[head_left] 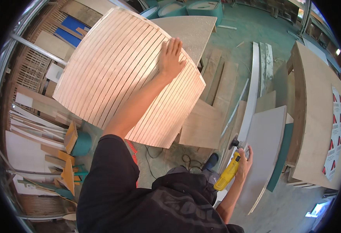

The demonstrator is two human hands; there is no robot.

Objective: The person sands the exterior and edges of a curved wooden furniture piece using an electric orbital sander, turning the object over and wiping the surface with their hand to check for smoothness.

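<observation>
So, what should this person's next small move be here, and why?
Probably slide the left hand along the slatted wooden panel to feel for rough spots: it lies on the panel near an edge, fingers extended, while the right hand holds the yellow angle grinder off to the side, away from the panel.

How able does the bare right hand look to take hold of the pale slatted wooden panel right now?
Probably not as things stand: the right hand grips the yellow handheld power tool, well to the right of the slatted panel.
</observation>
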